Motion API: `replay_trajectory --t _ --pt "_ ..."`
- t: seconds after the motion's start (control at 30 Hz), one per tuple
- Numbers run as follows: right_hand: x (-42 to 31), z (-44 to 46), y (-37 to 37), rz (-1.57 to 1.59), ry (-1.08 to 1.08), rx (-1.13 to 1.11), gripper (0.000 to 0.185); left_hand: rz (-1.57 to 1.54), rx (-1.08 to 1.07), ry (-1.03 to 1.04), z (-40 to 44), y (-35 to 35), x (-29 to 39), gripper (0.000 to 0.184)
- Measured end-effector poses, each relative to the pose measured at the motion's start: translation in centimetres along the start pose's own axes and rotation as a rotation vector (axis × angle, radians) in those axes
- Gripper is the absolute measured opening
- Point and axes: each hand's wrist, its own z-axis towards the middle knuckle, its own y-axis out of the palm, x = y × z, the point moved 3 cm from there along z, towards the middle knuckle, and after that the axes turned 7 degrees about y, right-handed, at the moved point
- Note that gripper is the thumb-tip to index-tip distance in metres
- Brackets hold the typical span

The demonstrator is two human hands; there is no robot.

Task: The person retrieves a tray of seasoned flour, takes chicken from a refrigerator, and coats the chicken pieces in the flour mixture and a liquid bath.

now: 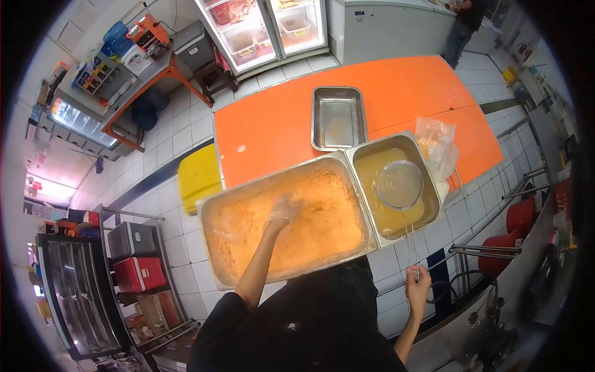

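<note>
My left hand [284, 208] is over the orange, flour-like powder [322, 229] that fills a large metal tray [291, 274]. Motion smears its fingers, and whether they touch or hold any powder is unclear. My right hand [418, 280] is closed around the long wire handle of a round mesh strainer [400, 185]. The strainer's bowl rests in or just above yellowish liquid [390, 160] inside a deep metal pan [432, 181]. This pan stands right beside the powder tray.
Behind them on the orange table [266, 130] is a shallow metal pan [339, 121]. Clear plastic bags [437, 146] lie at the right. A yellow bin [199, 178] stands left of the table. Farther back are a lit glass-door fridge [263, 28] and a person [465, 28].
</note>
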Motion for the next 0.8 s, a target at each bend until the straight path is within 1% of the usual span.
replay_trajectory --t 0.07,0.1,0.17,0.2,0.27,0.3,0.33,0.37,0.4,0.43,0.47,0.5,0.53,0.57,0.6,0.63,0.67,0.7,0.77,0.8 --pt "-1.8 -0.1 0.1 0.097 0.143 -0.089 0.012 0.139 0.11 0.005 0.3 -1.2 -0.7 0.046" --pt "-1.6 0.5 0.1 0.102 0.14 -0.087 0.012 0.141 0.112 0.011 0.6 -1.2 -0.7 0.046" --pt "-0.9 1.8 0.0 0.239 0.087 -0.192 0.02 0.026 0.016 0.022 0.5 -0.4 -0.6 0.046" --pt "-0.9 1.9 -0.1 0.244 0.093 -0.191 0.02 0.031 0.01 0.023 0.3 -1.4 0.9 0.046" --pt "-0.9 2.3 0.1 0.422 0.115 -0.213 0.029 0.029 0.073 -0.186 0.2 -4.2 2.8 0.043" --pt "-0.4 2.6 0.1 0.437 0.132 -0.244 0.038 0.031 0.071 -0.182 0.3 -3.6 1.7 0.043" --pt "-0.2 2.6 0.2 0.439 0.131 -0.24 0.038 0.086 0.12 -0.035 0.3 -2.5 0.2 0.039" --pt "-0.1 2.5 0.2 0.558 0.124 -0.241 0.04 0.139 0.169 0.109 0.1 -2.4 0.6 0.036" --pt "0.1 2.3 0.2 0.676 0.121 -0.243 0.042 0.139 0.166 0.107 -0.2 -2.7 0.2 0.036" --pt "0.3 2.0 0.2 0.68 0.125 -0.239 0.042 0.021 0.12 -0.019 -0.3 -3.1 -0.6 0.034" --pt "0.6 1.7 0.0 0.779 0.144 -0.173 0.046 -0.095 0.068 -0.138 -0.2 -3.3 -0.7 0.033" --pt "1.1 1.4 -0.3 0.882 0.16 -0.099 0.049 -0.09 0.053 -0.122 -0.1 -2.5 -1.3 0.033" --pt "2.6 1.5 -0.4 0.898 0.158 -0.075 0.049 -0.122 0.021 -0.122 -0.3 -1.0 -2.4 0.031" --pt "5.2 1.9 -0.6 1.004 0.195 0.004 0.047 -0.157 -0.014 -0.126 -0.3 0.4 -2.8 0.03" --pt "8.3 2.2 -0.9 1.104 0.232 0.081 0.046 -0.161 -0.032 -0.115 -0.3 1.5 -1.8 0.03" --pt "11.6 2.2 -0.8 0.936 0.323 0.172 0.044 -0.098 -0.045 0.034 -0.5 2.9 0.4 0.029" --pt "14.1 1.5 -0.7 0.686 0.32 0.12 0.038 -0.036 -0.05 0.18 -0.6 4.2 2.3 0.028" --pt "16.2 0.5 -0.4 0.436 0.314 0.066 0.032 -0.039 -0.051 0.183 0.0 5.7 3.4 0.028" --pt "18.6 -1.7 0.6 -0.186 0.193 -0.072 0.029 0.085 0.086 0.346 1.9 8.0 6.3 0.031" --pt "17.7 -3.1 1.3 -0.503 0.185 -0.247 0.031 0.08 0.077 0.345 2.9 8.8 7.5 0.031"
